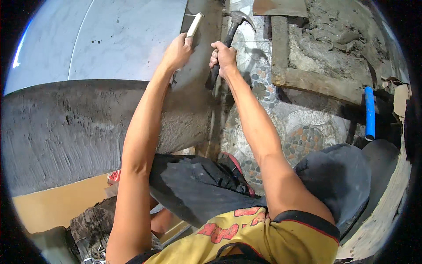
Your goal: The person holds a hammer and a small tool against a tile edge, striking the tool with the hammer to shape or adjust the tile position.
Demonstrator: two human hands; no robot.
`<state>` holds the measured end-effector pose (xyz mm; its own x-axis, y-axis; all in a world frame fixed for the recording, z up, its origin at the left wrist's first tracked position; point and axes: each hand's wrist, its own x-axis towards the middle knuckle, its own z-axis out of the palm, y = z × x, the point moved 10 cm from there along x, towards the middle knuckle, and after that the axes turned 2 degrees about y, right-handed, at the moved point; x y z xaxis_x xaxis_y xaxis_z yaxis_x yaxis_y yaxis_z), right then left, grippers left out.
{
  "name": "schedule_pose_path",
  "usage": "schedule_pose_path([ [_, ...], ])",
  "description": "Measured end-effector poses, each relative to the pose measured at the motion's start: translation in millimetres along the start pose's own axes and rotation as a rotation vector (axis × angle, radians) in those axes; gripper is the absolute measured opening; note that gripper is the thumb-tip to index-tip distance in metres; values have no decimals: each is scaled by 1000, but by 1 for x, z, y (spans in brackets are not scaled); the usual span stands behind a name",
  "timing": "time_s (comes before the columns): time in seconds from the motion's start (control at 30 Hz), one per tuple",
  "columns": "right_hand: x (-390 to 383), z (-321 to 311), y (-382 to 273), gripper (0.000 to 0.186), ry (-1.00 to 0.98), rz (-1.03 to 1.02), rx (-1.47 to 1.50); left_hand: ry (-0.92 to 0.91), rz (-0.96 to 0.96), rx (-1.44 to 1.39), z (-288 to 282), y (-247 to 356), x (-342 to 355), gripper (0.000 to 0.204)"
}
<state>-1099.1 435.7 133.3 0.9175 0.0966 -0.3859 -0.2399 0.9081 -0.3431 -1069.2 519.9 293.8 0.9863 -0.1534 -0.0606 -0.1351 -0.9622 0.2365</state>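
Observation:
My left hand (178,53) is closed on a short white bar (194,26), held upright at the edge of large pale grey tiles (118,37). A thin piece of metal shows by the bar's top. To its right, my right hand (222,57) grips the black handle of a claw hammer (238,18), whose head points away from me. Both hands are over a narrow strip of dark cement (184,101) beside the tiles.
A rough grey vertical face (66,127) lies below the tiles. At right are a plank (321,87), wet cement (338,39) and a blue pipe (369,112). Pebble-patterned flooring (303,141) is under me. Camouflage cloth (88,222) and bare skin show lower left; whose, I cannot tell.

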Motion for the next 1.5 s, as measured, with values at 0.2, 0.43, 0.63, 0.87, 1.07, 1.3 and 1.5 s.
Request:
schedule_pose_path([
  [0.2, -3, -13, 10, 27, 30, 7, -45, 22, -67, 28, 1, 3, -3, 36],
  [0.43, 6, 7, 28, 22, 7, 22, -100, 155, 76, 127, 0, 13, -1, 34],
  [0.63, -3, 18, 17, 22, 4, -17, 42, 87, -59, 0, 1, 0, -5, 36],
  [0.87, 9, 14, 16, 20, -23, 10, -226, 66, -40, -68, -1, -4, 6, 42],
  [1.07, -5, 24, 22, 20, -20, 86, -173, 8, -109, -53, -3, 1, -4, 38],
  [1.3, 4, -4, 24, 19, 55, 12, -96, 107, 95, 132, 0, 11, 1, 39],
  [1.5, 6, 0, 13, 22, 36, -28, 14, 81, -21, 114, 0, 7, 1, 34],
])
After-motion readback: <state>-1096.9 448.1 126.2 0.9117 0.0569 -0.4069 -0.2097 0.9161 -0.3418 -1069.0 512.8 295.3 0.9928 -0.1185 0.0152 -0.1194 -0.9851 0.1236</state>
